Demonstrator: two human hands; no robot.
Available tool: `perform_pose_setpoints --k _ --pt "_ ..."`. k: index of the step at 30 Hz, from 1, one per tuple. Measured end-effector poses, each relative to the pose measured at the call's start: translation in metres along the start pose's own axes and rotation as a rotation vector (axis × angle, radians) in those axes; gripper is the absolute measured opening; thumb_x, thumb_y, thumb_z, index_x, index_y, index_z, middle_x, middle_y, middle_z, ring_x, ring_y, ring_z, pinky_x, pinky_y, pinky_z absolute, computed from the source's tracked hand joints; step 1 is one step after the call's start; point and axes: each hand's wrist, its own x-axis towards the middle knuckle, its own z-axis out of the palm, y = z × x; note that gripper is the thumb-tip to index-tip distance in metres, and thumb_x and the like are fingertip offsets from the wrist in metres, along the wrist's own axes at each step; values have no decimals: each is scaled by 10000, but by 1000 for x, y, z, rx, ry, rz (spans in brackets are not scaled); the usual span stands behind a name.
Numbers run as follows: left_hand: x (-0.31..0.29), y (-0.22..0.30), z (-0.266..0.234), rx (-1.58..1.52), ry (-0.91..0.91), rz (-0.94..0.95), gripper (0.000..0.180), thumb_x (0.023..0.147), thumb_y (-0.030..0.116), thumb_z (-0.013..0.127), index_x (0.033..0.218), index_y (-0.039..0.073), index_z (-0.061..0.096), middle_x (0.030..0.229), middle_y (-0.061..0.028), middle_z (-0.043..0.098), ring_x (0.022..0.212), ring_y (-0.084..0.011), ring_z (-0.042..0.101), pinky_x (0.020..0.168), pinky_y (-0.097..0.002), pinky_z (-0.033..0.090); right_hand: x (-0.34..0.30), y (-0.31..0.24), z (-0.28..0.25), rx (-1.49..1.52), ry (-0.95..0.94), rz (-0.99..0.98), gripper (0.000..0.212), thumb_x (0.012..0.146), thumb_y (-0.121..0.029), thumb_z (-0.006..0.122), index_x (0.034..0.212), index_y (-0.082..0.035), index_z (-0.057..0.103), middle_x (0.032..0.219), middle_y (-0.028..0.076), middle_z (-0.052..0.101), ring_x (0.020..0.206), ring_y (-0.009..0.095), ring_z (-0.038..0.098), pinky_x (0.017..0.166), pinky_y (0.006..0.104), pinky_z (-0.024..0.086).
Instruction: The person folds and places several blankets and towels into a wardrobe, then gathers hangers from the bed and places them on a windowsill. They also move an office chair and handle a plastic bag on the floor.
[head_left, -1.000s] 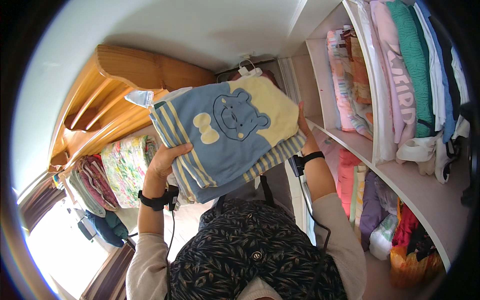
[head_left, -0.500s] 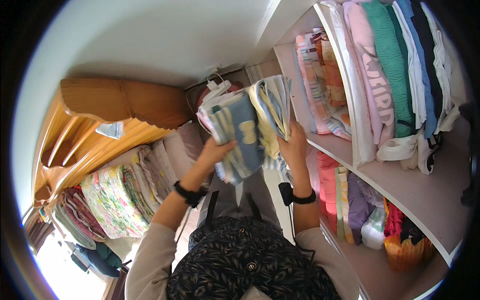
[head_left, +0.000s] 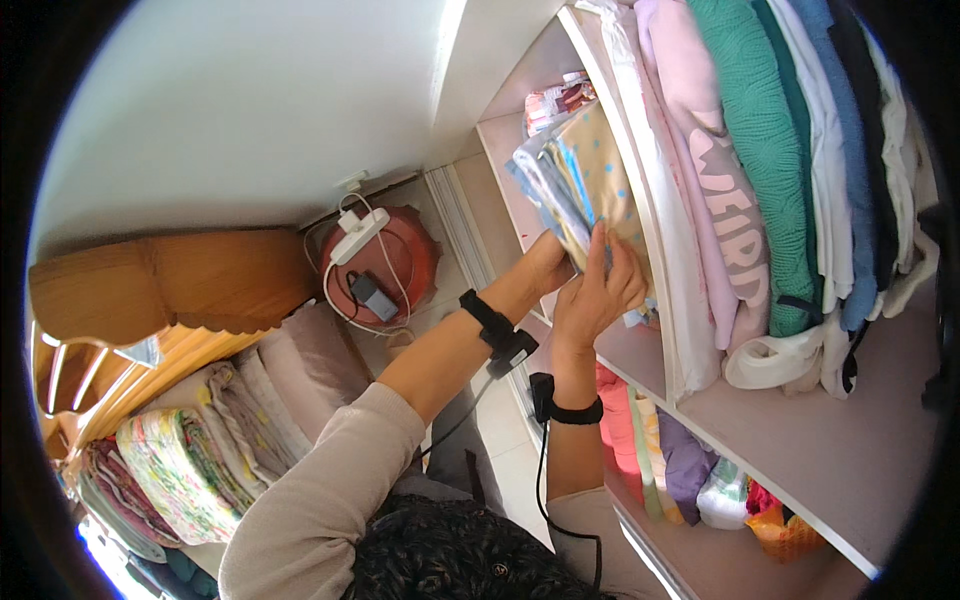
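Note:
A bundle of folded cloths, pale blue, white and yellow, stands tilted on edge at the mouth of the wardrobe's upper left compartment. My left hand is closed on its lower near edge, with some fingers hidden behind the fabric. My right hand grips the same edge from the right, its fingers laid up along the cloth. A tan cloth with blue dots lies against the bundle's right side; I cannot tell whether it belongs to it. Behind it shows an orange and white folded textile.
A white divider separates this compartment from folded clothes standing at right. Colourful textiles fill the shelf below. At left are a wooden headboard and folded bedding. A power strip lies over a red round stool.
Both hands have carried the folded cloths from in front of me to the right, into the upper left compartment. My view has shifted rightward.

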Motion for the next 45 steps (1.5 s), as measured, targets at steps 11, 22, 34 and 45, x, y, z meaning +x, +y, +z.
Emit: perform_pose_setpoints --k 11,22,34,45 --pt "103 12 44 399 -152 5 475 972 330 544 1311 1 497 1259 -124 602 1103 -239 598 948 -362 486 -15 22 26 175 13 -92 450 1017 -231 408 1403 -5 454 1460 220 404 1322 420 360 1103 555 231" --pt "85 28 18 710 -55 285 438 904 243 649 1259 5 554 1214 -117 629 1096 -219 594 915 -342 488 26 54 23 308 -100 454 333 986 -210 523 1217 1 637 1172 187 663 1074 319 630 952 401 466" --pt "60 27 -19 595 -26 219 463 922 297 679 1268 15 555 1181 -96 643 1066 -224 603 920 -356 485 19 68 54 240 -327 396 558 967 -367 536 1374 9 469 1339 288 505 1235 456 477 1045 472 359" --pt "73 40 -35 692 23 141 609 877 463 695 1268 19 551 1169 -105 634 1063 -241 601 870 -394 499 72 119 74 122 -146 420 658 938 -410 597 1431 -29 386 1421 226 445 1283 390 455 1066 494 341"
